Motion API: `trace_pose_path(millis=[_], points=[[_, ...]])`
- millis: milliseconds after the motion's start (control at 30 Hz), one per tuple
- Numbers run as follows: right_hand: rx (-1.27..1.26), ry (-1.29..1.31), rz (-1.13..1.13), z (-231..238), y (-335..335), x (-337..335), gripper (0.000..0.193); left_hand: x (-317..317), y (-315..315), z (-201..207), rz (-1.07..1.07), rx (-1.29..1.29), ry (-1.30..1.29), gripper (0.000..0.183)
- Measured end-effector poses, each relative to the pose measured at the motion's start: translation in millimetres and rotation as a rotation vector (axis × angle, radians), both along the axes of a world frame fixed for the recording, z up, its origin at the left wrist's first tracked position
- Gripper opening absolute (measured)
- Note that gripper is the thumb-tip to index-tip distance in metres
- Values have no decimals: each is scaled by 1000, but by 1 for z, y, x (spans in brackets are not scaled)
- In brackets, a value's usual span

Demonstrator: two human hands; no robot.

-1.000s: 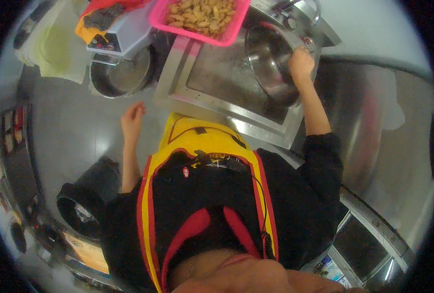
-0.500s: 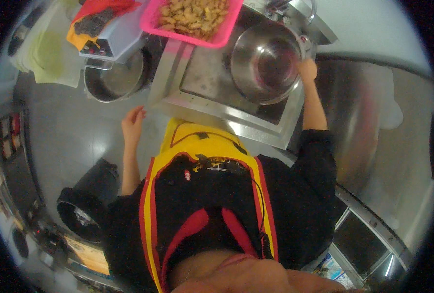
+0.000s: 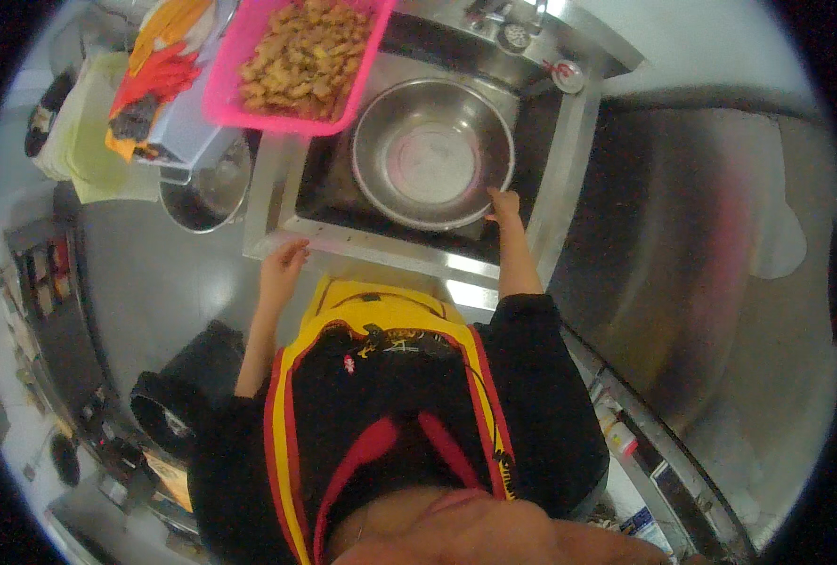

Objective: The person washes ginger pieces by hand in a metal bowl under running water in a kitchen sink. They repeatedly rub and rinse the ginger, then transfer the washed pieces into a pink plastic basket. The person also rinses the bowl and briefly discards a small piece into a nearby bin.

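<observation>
A wide stainless steel basin [image 3: 390, 193] sits inside the metal sink [image 3: 418, 256], with a reddish ring on its bottom. My right hand [image 3: 505, 204] grips the basin's near right rim, thumb over the edge. Beside the sink's front left corner hovers my left hand [image 3: 286, 262], fingers loosely bent and nothing visible in them. On the sink's left side rests a pink plastic basket [image 3: 219, 94] heaped with knobby yellow-brown pieces [image 3: 305, 61] that look like ginger root.
A metal pot [image 3: 206, 212] stands left of the sink, partly under a pale blue container [image 3: 187, 137] bearing orange and red cloths or gloves [image 3: 159, 75]. The tap [image 3: 539, 14] is at the back. A dark bin [image 3: 169, 414] stands behind on my left.
The basin has moved left and toward me within the sink, with my right hand on its rim. My left hand has come closer to the sink's front edge. The view has shifted too.
</observation>
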State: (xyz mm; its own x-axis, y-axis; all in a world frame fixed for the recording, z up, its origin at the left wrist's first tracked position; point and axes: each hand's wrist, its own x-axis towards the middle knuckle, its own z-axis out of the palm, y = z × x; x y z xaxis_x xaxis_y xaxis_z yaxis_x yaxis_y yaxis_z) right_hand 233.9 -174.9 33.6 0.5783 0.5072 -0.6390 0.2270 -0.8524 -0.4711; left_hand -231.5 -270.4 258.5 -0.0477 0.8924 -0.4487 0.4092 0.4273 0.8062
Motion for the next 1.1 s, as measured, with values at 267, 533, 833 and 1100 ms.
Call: trace_pose_path(millis=[267,533,833,1100], points=[[986,-1046,795,139,249,-14,17,40,11,11,1,-49,147,23],[822,-1332,1208,163,378,-30,18,63,-11,15,171,-42,118,24],[778,-712,774,163,343,-41,24,81,22,11,-68,14,302,21],[1083,-769,1066,132,252,-9,27,82,23,0,-35,-30,236,22]])
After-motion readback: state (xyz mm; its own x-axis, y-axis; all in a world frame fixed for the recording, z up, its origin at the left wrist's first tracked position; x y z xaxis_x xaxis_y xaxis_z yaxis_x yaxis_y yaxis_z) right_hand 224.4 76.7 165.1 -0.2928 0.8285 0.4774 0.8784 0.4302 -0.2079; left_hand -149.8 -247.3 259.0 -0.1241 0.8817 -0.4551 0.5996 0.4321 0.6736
